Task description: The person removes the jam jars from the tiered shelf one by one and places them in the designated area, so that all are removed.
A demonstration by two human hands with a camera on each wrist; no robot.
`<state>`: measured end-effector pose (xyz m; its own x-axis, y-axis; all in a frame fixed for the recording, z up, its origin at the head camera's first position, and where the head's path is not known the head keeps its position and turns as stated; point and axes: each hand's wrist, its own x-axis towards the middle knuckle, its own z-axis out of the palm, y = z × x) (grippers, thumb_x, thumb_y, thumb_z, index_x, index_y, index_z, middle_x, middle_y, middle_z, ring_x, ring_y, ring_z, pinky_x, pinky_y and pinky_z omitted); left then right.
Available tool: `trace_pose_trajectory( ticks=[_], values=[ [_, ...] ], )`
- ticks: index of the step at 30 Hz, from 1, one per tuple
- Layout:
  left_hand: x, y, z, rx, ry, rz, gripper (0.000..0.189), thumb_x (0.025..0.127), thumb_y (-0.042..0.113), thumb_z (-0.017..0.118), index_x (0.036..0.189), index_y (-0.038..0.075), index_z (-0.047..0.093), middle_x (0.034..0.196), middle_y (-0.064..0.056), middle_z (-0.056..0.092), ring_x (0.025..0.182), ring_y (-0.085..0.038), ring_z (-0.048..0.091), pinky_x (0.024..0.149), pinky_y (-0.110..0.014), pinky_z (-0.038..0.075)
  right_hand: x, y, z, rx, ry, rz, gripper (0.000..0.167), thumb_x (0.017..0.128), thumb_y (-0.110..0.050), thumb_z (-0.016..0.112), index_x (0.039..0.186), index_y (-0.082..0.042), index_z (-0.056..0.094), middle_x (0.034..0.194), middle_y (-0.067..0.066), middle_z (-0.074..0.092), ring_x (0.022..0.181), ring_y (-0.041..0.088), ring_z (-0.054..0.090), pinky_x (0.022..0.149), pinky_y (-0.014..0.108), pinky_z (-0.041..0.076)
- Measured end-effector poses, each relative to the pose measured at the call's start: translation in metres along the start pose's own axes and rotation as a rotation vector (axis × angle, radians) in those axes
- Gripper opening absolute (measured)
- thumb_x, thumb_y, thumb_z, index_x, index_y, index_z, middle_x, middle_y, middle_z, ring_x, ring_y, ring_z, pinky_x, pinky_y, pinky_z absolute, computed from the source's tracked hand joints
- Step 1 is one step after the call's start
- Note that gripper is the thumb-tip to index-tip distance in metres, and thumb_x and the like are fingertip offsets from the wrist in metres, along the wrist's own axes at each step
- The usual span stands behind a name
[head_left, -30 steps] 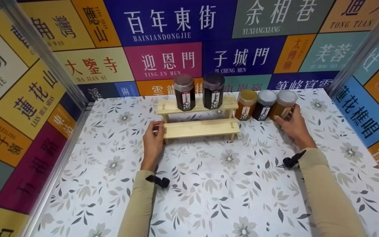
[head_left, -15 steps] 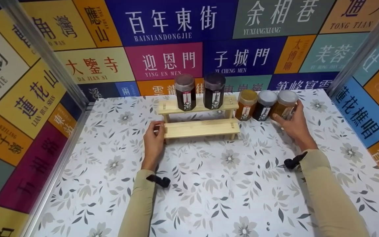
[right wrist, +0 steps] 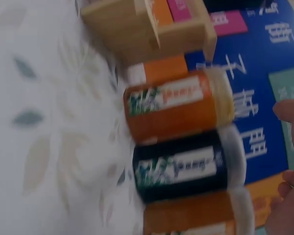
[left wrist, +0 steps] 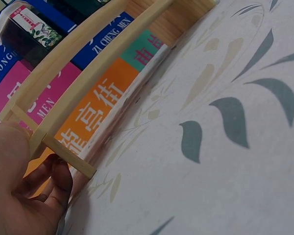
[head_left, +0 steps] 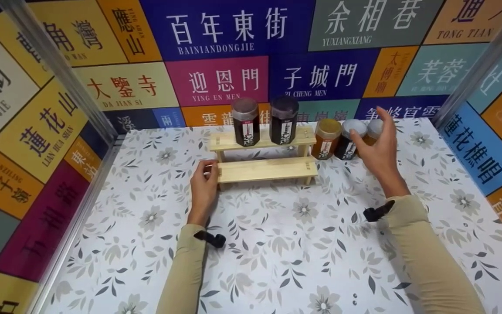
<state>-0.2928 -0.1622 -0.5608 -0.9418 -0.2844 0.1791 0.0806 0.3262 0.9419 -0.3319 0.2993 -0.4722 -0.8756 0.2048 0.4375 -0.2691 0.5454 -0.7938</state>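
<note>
in the head view, your left hand [head_left: 203, 185] grips the left end of the lower step of a pale wooden two-step rack [head_left: 264, 170], standing on a white leaf-patterned table [head_left: 268, 253]. on its upper step stand a dark faceted jar with a maroon lid [head_left: 245, 126] and a dark faceted jar with a blackish lid [head_left: 283, 124]. your right hand [head_left: 381, 155], fingers spread and holding nothing, hovers by three upright jars right of the rack: an amber jar with a yellowish lid [head_left: 324, 146], a dark jar with a whitish lid [head_left: 345, 147] and, partly hidden, an amber-brown jar with a whitish lid [head_left: 375, 127].

in the left wrist view, your fingers [left wrist: 61, 178] curl beside the rack's leg.

in the right wrist view, your fingertips [right wrist: 289, 111] are apart from the lids.
</note>
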Motion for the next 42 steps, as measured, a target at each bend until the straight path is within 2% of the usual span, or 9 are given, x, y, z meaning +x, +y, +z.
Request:
trace_pose_trajectory(
  ticks=[3,8,12,17,22,26,32,37,42],
  values=[
    [0.000,-0.001,0.000,0.004,0.003,0.010,0.023,0.113,0.029,0.060,0.127,0.014,0.070,0.119,-0.010,0.073,0.097,-0.022,0.070,0.076,-0.032,0.057,-0.001,-0.017,0.016,0.056,-0.026,-0.071,0.079,0.100,-0.030,0.080,0.165,-0.015,0.038,0.170,0.004,0.042,0.160,0.019,0.036,0.134,0.039,0.029],
    [0.001,0.000,0.000,0.019,0.006,0.026,0.025,0.113,0.030,0.060,0.128,0.013,0.071,0.119,-0.010,0.074,0.100,-0.023,0.071,0.080,-0.032,0.057,-0.012,-0.057,0.042,0.148,-0.097,-0.162,0.076,0.098,-0.011,0.080,0.162,-0.004,0.040,0.164,0.016,0.047,0.153,0.033,0.044,0.127,0.056,0.039],
    [0.001,0.001,0.000,0.019,0.009,0.019,0.025,0.113,0.030,0.060,0.128,0.014,0.071,0.120,-0.010,0.074,0.099,-0.023,0.071,0.080,-0.030,0.057,-0.025,-0.086,0.059,0.204,-0.178,-0.171,0.074,0.099,-0.006,0.077,0.162,0.000,0.038,0.162,0.023,0.045,0.151,0.040,0.045,0.124,0.062,0.040],
    [0.001,0.001,0.000,0.008,0.011,0.008,0.024,0.112,0.030,0.060,0.127,0.014,0.071,0.119,-0.011,0.073,0.096,-0.022,0.071,0.076,-0.028,0.057,-0.027,-0.087,0.086,0.327,-0.266,-0.116,0.080,0.101,-0.011,0.077,0.167,-0.007,0.031,0.169,0.016,0.039,0.156,0.037,0.043,0.126,0.060,0.039],
    [0.000,0.000,-0.001,-0.001,0.008,0.004,0.024,0.113,0.031,0.060,0.127,0.015,0.070,0.118,-0.009,0.073,0.096,-0.021,0.070,0.072,-0.028,0.057,-0.026,-0.083,0.114,0.414,-0.285,-0.060,0.087,0.099,-0.022,0.082,0.168,-0.014,0.030,0.169,0.010,0.040,0.155,0.032,0.045,0.125,0.052,0.043],
    [0.000,-0.001,-0.001,-0.001,0.012,-0.002,0.024,0.112,0.031,0.060,0.127,0.015,0.070,0.117,-0.009,0.073,0.092,-0.021,0.069,0.068,-0.028,0.057,-0.025,-0.087,0.132,0.388,-0.246,-0.040,0.090,0.095,-0.030,0.087,0.166,-0.013,0.034,0.165,0.012,0.046,0.152,0.030,0.049,0.124,0.048,0.045],
    [-0.001,-0.001,0.002,-0.008,0.005,-0.011,0.023,0.112,0.029,0.061,0.126,0.014,0.070,0.118,-0.011,0.072,0.090,-0.022,0.069,0.067,-0.028,0.058,-0.027,-0.087,0.150,0.217,-0.131,-0.024,0.088,0.092,-0.036,0.089,0.162,-0.011,0.041,0.157,0.014,0.055,0.142,0.029,0.059,0.117,0.042,0.052],
    [0.000,0.000,0.002,0.010,0.012,0.007,0.023,0.112,0.030,0.061,0.125,0.015,0.071,0.119,-0.010,0.074,0.097,-0.022,0.070,0.078,-0.030,0.058,-0.030,-0.086,0.152,0.139,-0.076,-0.061,0.085,0.092,-0.035,0.088,0.160,-0.007,0.045,0.149,0.017,0.058,0.134,0.030,0.062,0.112,0.043,0.055],
    [0.001,0.000,0.001,0.011,0.013,0.009,0.023,0.112,0.029,0.061,0.125,0.014,0.071,0.120,-0.009,0.074,0.100,-0.022,0.071,0.081,-0.032,0.058,-0.034,-0.086,0.145,0.140,-0.075,-0.068,0.086,0.089,-0.036,0.091,0.158,-0.008,0.048,0.146,0.015,0.059,0.130,0.029,0.063,0.111,0.044,0.055]
  ],
)
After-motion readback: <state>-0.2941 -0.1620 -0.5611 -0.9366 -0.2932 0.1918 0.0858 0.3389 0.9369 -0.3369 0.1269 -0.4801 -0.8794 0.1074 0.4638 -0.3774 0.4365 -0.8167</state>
